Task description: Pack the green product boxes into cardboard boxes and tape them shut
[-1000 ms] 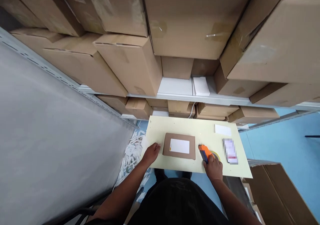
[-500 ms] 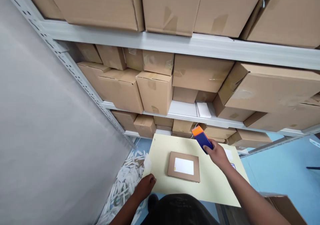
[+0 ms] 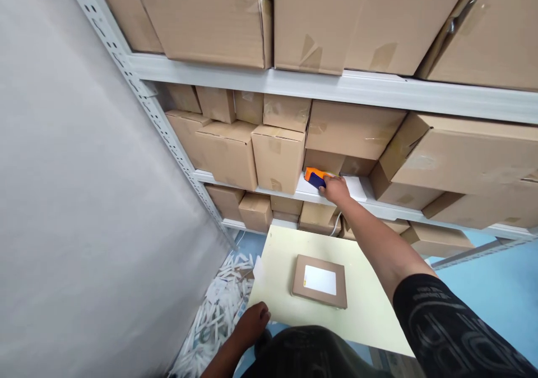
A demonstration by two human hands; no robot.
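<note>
My right hand (image 3: pixel 335 189) is stretched out to the white shelf (image 3: pixel 378 210) and is closed on an orange and blue tape dispenser (image 3: pixel 315 178), which rests on the shelf next to a white box (image 3: pixel 357 189). My left hand (image 3: pixel 252 323) hangs at the near left corner of the pale yellow table (image 3: pixel 365 316), fingers curled, with nothing visible in it. A flat brown parcel with a white label (image 3: pixel 320 281) lies in the middle of the table.
Metal racking (image 3: pixel 336 86) holds many cardboard boxes on several levels. A grey wall (image 3: pixel 75 198) stands on the left. A heap of white paper strips (image 3: pixel 214 316) lies on the blue floor beside the table.
My right hand lifted the tape dispenser from the table and carried it up and away onto the shelf. My left hand drew back from the parcel to the table's near left corner.
</note>
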